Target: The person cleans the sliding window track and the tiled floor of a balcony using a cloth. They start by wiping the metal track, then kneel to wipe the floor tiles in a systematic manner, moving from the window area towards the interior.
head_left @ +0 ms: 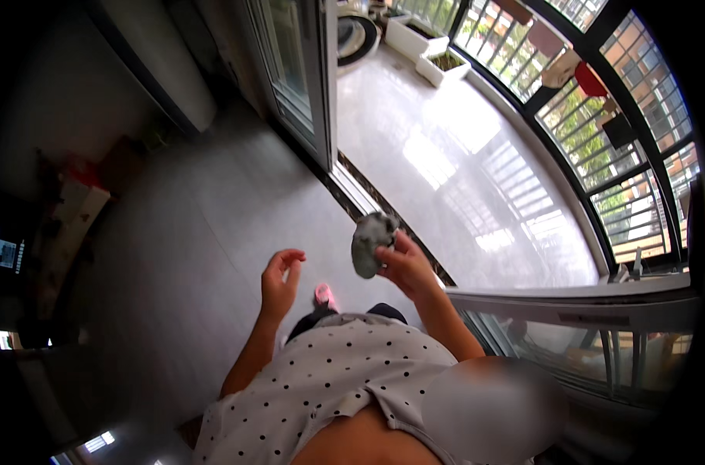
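A small grey-green cloth [368, 246], bunched up with darker patches near its top, is pinched in my right hand [408, 270]. The thumb lies on its near face and the other fingers are partly behind it; whether it is a rag or a sock I cannot tell. My left hand [279, 280] is raised in front of my body, apart from the cloth. Its fingers bend loosely with the thumb held away from them, and nothing is in it.
I stand on a grey floor [213, 209] beside a sliding-door track [356, 188]. Beyond it lies a balcony with white planters [443, 66], a round-doored washing machine [356, 39] and barred windows [600, 147]. A glass door panel [294, 70] stands ahead; a lit screen [8, 253] glows far left.
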{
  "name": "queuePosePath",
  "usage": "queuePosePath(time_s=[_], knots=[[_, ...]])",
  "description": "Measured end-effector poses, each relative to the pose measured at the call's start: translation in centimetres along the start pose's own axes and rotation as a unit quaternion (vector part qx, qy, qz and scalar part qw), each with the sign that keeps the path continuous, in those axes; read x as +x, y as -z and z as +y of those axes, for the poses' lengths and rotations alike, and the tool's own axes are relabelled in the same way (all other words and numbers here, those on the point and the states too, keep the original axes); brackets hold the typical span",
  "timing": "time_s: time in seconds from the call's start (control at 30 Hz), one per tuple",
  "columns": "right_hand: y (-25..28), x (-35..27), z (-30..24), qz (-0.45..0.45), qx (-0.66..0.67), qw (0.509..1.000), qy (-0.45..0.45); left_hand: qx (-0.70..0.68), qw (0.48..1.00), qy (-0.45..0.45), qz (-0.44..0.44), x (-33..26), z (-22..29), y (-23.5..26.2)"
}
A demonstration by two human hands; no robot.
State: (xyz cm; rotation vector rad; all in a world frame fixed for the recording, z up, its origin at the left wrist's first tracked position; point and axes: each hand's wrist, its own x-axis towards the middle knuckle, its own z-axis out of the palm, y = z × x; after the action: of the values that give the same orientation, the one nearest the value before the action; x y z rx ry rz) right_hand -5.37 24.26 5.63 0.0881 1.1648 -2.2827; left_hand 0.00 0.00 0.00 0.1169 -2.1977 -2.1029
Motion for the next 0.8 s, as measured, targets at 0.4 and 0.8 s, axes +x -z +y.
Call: queuePosePath(time_s=[0.4, 0.8], knots=[[-7.6, 16.6, 1.9, -0.118, -0.246, 0.962, -0.027, 0.037, 0.994, -0.038, -0.092, 12.0, 4.8, 6.7], [-5.7, 38.3, -6.4, -0.096, -0.33, 0.923, 0.172, 0.024, 0.998, -0.043, -0.033, 31.1, -0.5, 12.1]])
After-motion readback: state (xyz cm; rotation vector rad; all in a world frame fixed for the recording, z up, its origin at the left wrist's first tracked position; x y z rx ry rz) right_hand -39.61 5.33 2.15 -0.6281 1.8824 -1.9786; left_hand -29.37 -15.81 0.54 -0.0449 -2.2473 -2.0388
